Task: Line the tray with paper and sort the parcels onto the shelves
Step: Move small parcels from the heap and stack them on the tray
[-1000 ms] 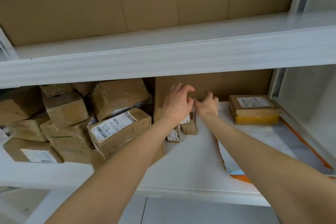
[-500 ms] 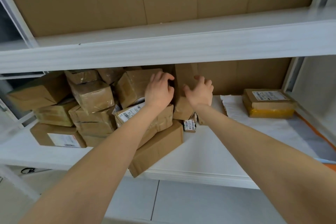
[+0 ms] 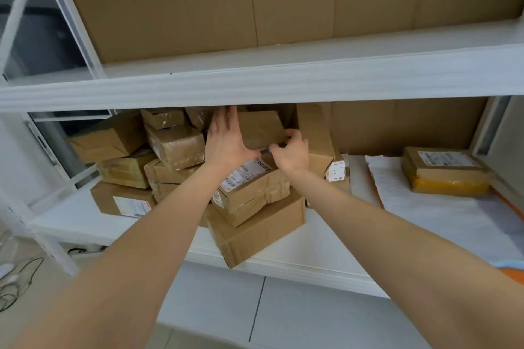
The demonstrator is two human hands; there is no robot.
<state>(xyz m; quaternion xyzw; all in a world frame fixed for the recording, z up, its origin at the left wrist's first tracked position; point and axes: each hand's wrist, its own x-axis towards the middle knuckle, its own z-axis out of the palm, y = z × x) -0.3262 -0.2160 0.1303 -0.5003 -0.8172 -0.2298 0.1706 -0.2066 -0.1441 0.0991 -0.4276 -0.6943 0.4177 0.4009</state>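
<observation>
A brown taped parcel (image 3: pixel 262 127) sits high on a heap of cardboard parcels on the lower white shelf (image 3: pixel 85 221). My left hand (image 3: pixel 226 142) lies flat against its left side, fingers straight up and thumb under its front edge. My right hand (image 3: pixel 292 151) grips its lower right corner with curled fingers. Under it lies a labelled parcel (image 3: pixel 249 187) on a larger box (image 3: pixel 261 229) that juts over the shelf edge. At the right, white paper (image 3: pixel 442 215) lines an orange tray (image 3: pixel 510 210), with a yellow-taped parcel (image 3: pixel 445 170) on it.
More parcels (image 3: pixel 170 147) are piled at the left of the shelf. A tall box (image 3: pixel 314 133) and a small labelled box (image 3: pixel 336 170) stand just right of my hands. The upper shelf board (image 3: pixel 269 79) hangs close above. Cardboard sheets back both shelves. Cables (image 3: pixel 19 278) lie on the floor at left.
Both hands moved up from the small boxes at the shelf's back onto the top parcel of the heap. The view swung left and down, showing more of the pile.
</observation>
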